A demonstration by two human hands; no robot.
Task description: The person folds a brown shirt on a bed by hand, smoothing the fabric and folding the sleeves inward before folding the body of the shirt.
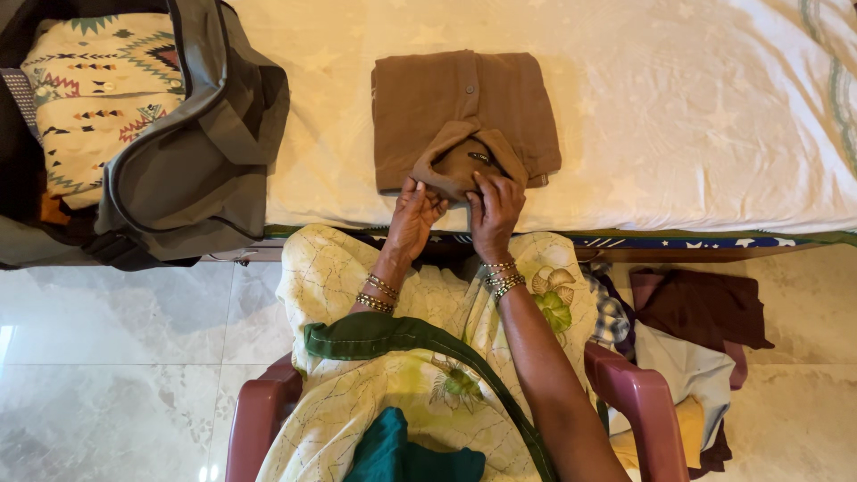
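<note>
A bed (696,116) under a pale cream sheet stands on a glossy light marble floor (116,357), with a maroon plastic chair (638,393) drawn up beside it.

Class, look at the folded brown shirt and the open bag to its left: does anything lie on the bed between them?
Nothing visible does. The brown shirt, held at its collar by both hands, and the open bag are separated only by bare bedsheet.
</note>
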